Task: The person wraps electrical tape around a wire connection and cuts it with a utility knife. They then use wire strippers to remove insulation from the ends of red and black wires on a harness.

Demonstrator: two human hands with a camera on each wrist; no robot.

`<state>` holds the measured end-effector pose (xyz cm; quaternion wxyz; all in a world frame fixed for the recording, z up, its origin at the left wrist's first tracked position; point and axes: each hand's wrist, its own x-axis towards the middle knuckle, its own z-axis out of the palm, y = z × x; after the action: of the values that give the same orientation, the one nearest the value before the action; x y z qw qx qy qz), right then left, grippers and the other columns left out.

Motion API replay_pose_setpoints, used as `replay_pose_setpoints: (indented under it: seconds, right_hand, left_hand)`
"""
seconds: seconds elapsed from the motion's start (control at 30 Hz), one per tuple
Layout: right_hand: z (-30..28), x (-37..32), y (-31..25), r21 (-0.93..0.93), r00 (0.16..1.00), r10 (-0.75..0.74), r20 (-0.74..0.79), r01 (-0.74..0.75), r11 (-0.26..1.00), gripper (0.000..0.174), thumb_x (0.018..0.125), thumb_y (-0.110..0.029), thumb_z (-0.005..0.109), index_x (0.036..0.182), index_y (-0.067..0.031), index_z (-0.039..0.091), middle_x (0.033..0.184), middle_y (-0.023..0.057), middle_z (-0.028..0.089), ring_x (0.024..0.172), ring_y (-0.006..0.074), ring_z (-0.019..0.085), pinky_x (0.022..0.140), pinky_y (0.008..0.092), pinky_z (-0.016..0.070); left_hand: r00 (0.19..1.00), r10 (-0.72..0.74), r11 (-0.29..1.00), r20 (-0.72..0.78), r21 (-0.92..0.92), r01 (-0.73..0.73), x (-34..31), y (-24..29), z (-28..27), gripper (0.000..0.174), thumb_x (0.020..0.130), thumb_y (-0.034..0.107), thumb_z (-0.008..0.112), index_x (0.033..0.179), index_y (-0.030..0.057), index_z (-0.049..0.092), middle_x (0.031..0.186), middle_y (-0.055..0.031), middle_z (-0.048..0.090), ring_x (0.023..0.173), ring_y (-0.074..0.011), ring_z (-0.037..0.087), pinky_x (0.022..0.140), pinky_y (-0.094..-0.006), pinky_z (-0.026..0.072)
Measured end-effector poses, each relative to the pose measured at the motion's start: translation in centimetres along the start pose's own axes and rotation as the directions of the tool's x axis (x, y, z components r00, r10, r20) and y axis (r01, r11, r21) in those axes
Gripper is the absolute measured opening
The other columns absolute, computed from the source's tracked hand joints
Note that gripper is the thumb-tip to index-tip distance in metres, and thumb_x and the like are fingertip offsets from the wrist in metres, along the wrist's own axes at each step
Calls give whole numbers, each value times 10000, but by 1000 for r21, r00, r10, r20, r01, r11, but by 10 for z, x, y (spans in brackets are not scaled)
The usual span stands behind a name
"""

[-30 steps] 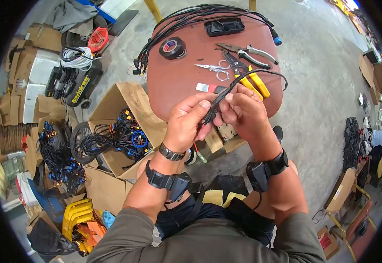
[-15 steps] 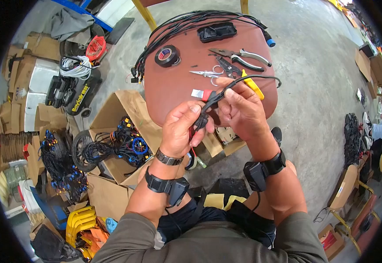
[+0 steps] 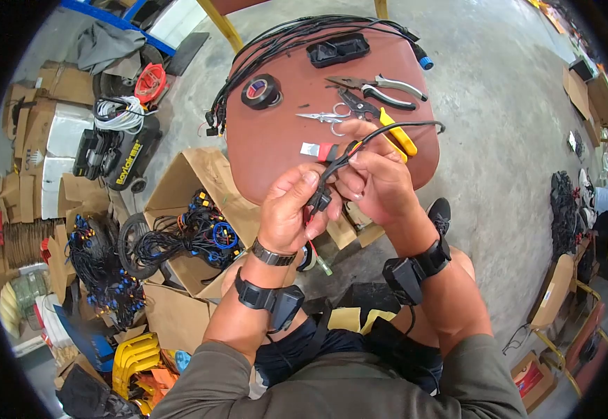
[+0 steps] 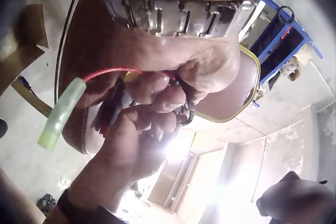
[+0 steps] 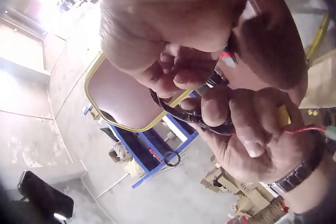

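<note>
While the left hand [image 3: 284, 209] grips black cable [image 3: 334, 167], fingers curled, the right hand [image 3: 383, 183] pinches it. Both nearly closed.

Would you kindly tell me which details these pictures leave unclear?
Head view: part of the black cable, hidden inside the left hand.
Head view: part of the yellow-handled tool, behind the right hand.
Head view: print on the tape roll, too small.
Left wrist view: where the red wire leads, hidden by the left hand.

Grey cloth [image 3: 110, 47], yellow plastic pieces [image 3: 128, 357], stacked cardboard [image 3: 26, 241]
</note>
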<state>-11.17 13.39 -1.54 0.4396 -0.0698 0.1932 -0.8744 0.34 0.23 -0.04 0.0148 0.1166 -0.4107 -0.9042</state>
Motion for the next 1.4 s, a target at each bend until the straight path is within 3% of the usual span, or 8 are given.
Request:
replay_pose_setpoints:
  seconds: [0.3, 0.7, 0.83, 0.9, 1.03, 1.13, 1.17, 1.4]
  right_hand:
    - [8, -4, -14, -261, 982, 159, -104, -181, 948, 167, 967, -32, 496, 1054, 38, 620, 833, 108, 666, 561, 103, 539, 469, 221, 408]
    - [-11, -3, -22, -657, 955, 297, -17, -235, 717, 182, 952, -171, 575, 935, -24, 681, 673, 5, 602, 536, 67, 530, 488, 201, 411]
    - [-1, -7, -17, -554, 934, 354, -34, -313, 772, 154, 938, -177, 587, 935, -49, 674, 656, -13, 564, 521, 69, 507, 473, 200, 395]
    - [2, -8, -21, -626, 934, 345, -91, -323, 710, 154, 923, -181, 589, 920, -54, 676, 655, -18, 562, 520, 66, 502, 470, 207, 396]
    - [9, -11, -33, -801, 896, 403, -184, -374, 467, 180, 887, -182, 574, 817, -58, 683, 622, -12, 563, 520, 73, 519, 476, 237, 418]
    - [12, -19, -32, -878, 865, 433, -254, -393, 271, 224, 856, -183, 562, 708, -49, 663, 586, -3, 564, 516, 84, 536, 496, 256, 440]
    - [17, -23, -34, -875, 864, 419, -281, -409, 257, 255, 843, -183, 571, 644, -35, 630, 559, 13, 558, 519, 114, 561, 514, 275, 457]
    - [11, -42, -34, -929, 916, 361, -178, -277, 245, 175, 834, -90, 566, 954, 0, 657, 666, 73, 616, 596, 168, 614, 552, 334, 476]
  left_hand:
    - [999, 29, 991, 23, 129, -32, -1, 7, -4, 387, 1034, 328, 495, 1105, -33, 613, 783, -194, 650, 387, -97, 414, 375, -199, 341]
    - [997, 32, 949, 69, 312, -52, -12, 17, -6, 333, 951, 253, 660, 1085, -51, 682, 757, -161, 658, 429, -83, 446, 392, -189, 344]
    - [996, 45, 941, 76, 331, -68, -12, 11, -11, 301, 942, 208, 670, 1084, -56, 682, 763, -157, 658, 441, -86, 456, 399, -194, 361]
    - [999, -16, 928, 43, 373, -1, -14, 12, -13, 298, 944, 226, 673, 1053, -50, 685, 794, -145, 667, 522, -102, 532, 461, -203, 425]
    - [966, 141, 823, 217, 517, -236, -1, 12, -22, 223, 917, 203, 719, 925, -18, 685, 823, -46, 667, 710, -84, 583, 610, -234, 457]
    - [991, 115, 838, -65, 543, -61, 0, 22, -15, 226, 897, 199, 742, 923, -18, 684, 859, -45, 661, 756, -101, 591, 671, -249, 481]
    - [972, 235, 762, -17, 624, -174, 5, 15, -15, 240, 886, 187, 750, 973, -30, 692, 898, -46, 653, 774, -106, 583, 726, -265, 496]
    - [995, -98, 778, 3, 624, 75, 10, -13, 22, 265, 897, 49, 682, 1148, -35, 673, 1136, -75, 645, 989, -153, 610, 853, -312, 512]
